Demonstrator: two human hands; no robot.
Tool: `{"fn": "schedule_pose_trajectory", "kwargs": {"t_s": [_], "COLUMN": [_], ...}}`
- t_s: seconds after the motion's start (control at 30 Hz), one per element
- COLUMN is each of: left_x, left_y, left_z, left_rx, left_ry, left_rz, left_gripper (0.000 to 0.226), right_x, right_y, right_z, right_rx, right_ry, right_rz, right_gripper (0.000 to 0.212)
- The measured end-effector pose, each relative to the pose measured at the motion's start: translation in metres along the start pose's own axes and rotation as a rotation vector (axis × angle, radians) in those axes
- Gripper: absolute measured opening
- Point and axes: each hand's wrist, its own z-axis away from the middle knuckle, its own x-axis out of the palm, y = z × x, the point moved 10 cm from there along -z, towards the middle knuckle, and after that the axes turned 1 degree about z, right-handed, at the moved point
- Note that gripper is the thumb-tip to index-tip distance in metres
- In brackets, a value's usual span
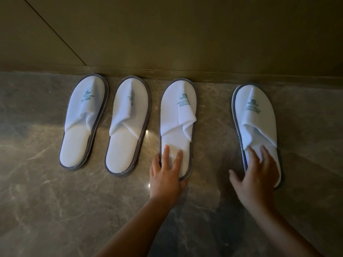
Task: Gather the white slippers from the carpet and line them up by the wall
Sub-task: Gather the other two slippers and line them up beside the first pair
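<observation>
Several white slippers with grey trim and a green logo lie on the marble floor, toes against the wall. The far-left slipper and its neighbour lie untouched, close together. My left hand grips the heel of the third slipper, fingers spread on the insole and thumb at the heel edge. A wider gap separates it from the right-most slipper, which is tilted slightly left. My right hand, blurred, lies over that slipper's heel with the thumb splayed out to the left.
The olive-brown wall and its low skirting run across the top. Glossy brown marble floor fills the foreground. No carpet is in view.
</observation>
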Motion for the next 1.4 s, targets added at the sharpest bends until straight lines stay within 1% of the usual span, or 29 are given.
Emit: {"fn": "schedule_pose_trajectory", "kwargs": {"t_s": [0.03,0.1,0.2,0.27,0.43,0.57,0.8,1.07,1.2,1.4], "left_x": [-0.002,-0.006,-0.011,-0.011,-0.012,-0.012,-0.01,-0.013,-0.009,-0.009], "left_y": [0.0,0.002,0.004,0.006,0.007,0.006,0.005,0.004,0.003,0.003], "left_z": [-0.001,-0.005,-0.011,-0.013,-0.014,-0.015,-0.016,-0.016,-0.016,-0.016], "left_rx": [0.0,0.013,0.045,0.059,0.06,0.05,0.055,0.078,0.074,0.08], "left_ry": [0.01,0.032,0.033,0.009,-0.013,-0.008,0.003,0.012,-0.01,0.005], "left_rz": [-0.014,-0.037,-0.038,-0.006,0.035,0.02,0.002,0.002,0.011,0.003], "left_gripper": [0.085,0.088,0.091,0.091,0.091,0.092,0.093,0.093,0.093,0.093], "right_x": [-0.002,0.005,0.019,0.023,0.026,0.04,0.045,0.048,0.051,0.048], "right_y": [0.016,0.045,0.063,0.063,0.043,0.019,0.011,0.004,0.006,0.005], "right_z": [-0.003,-0.009,-0.013,-0.014,-0.001,0.007,0.0,-0.006,-0.006,-0.005], "right_rx": [0.075,0.214,0.29,0.291,0.294,0.237,0.35,0.328,0.317,0.319], "right_ry": [0.003,-0.06,-0.159,-0.178,-0.142,-0.2,-0.143,-0.129,-0.16,-0.159], "right_rz": [0.004,0.009,-0.012,-0.026,-0.12,-0.13,-0.194,-0.167,-0.157,-0.174], "right_gripper": [0.085,0.095,0.1,0.098,0.1,0.103,0.102,0.1,0.102,0.103]}}
